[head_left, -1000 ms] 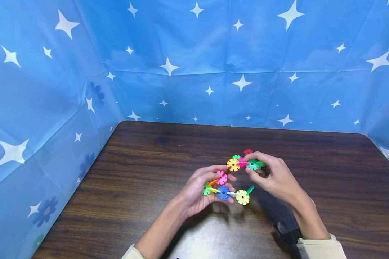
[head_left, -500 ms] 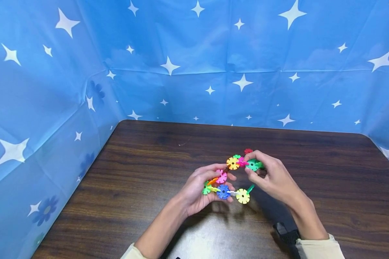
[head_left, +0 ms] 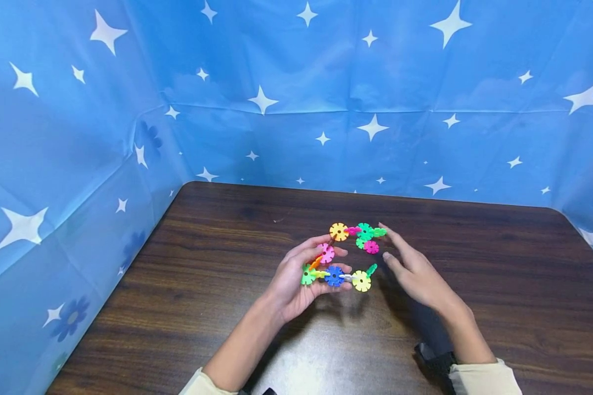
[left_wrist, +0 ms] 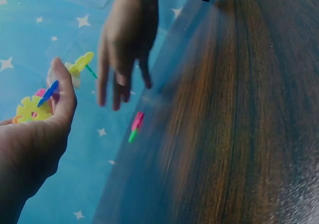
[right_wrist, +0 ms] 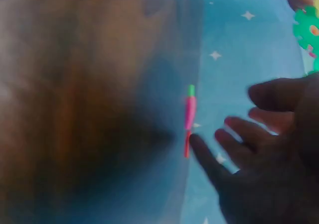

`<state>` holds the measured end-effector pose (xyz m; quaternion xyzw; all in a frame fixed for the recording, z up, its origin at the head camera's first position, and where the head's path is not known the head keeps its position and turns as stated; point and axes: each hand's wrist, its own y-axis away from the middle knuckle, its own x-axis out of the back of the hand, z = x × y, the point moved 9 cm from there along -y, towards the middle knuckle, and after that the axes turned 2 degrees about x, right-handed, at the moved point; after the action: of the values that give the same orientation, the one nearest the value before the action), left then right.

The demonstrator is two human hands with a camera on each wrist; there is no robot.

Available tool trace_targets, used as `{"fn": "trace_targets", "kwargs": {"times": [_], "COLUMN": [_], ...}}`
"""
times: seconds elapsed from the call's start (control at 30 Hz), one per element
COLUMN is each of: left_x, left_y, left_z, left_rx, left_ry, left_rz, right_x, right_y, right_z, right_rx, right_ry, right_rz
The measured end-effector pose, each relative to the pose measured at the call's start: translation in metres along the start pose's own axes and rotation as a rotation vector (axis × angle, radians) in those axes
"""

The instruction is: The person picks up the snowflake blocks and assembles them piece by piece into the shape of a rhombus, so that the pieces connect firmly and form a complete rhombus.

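Note:
A C-shaped chain of notched plastic discs (head_left: pixel 334 276) in many colours is held in my left hand (head_left: pixel 296 280), its thumb on a pink disc and other fingers behind the chain. My right hand (head_left: pixel 417 271) holds nothing, fingers spread, with a fingertip right at the green disc (head_left: pixel 379 232) on the chain's upper end. Between the chain's two ends shows a small linked piece of green and pink discs (head_left: pixel 371 247). In the right wrist view that small piece (right_wrist: pixel 190 112) appears edge-on, with a red disc too, near the right fingers.
Beneath the hands lies a dark wood-grain table (head_left: pixel 217 263). Blue cloth (head_left: pixel 301 148) with white stars rises behind the table and along its left side. A black strap (head_left: pixel 435 356) sits at the right wrist by the cream sleeve (head_left: pixel 484 377).
My right hand has let go of the chain's upper green discs and opened. The left hand has shifted the chain slightly up and left.

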<state>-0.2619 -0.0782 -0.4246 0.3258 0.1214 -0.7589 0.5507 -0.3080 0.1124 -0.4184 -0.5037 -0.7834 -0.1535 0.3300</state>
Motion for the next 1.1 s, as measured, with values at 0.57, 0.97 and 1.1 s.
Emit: {"fn": "trace_targets", "kwargs": {"times": [0.57, 0.97, 1.1], "left_x": [0.003, 0.001, -0.001], "left_y": [0.000, 0.000, 0.000], "left_z": [0.001, 0.000, -0.001], "left_rx": [-0.017, -0.022, -0.023], "left_ry": [0.002, -0.011, 0.000], "left_rz": [0.048, 0.017, 0.005], "right_x": [-0.032, -0.043, -0.042], "right_y": [0.005, 0.006, 0.007], "right_z": [0.007, 0.004, 0.000], "right_rx": [-0.009, 0.086, 0.015], "right_ry": [0.143, 0.224, 0.203], "right_rz": [-0.278, -0.286, -0.285]}}
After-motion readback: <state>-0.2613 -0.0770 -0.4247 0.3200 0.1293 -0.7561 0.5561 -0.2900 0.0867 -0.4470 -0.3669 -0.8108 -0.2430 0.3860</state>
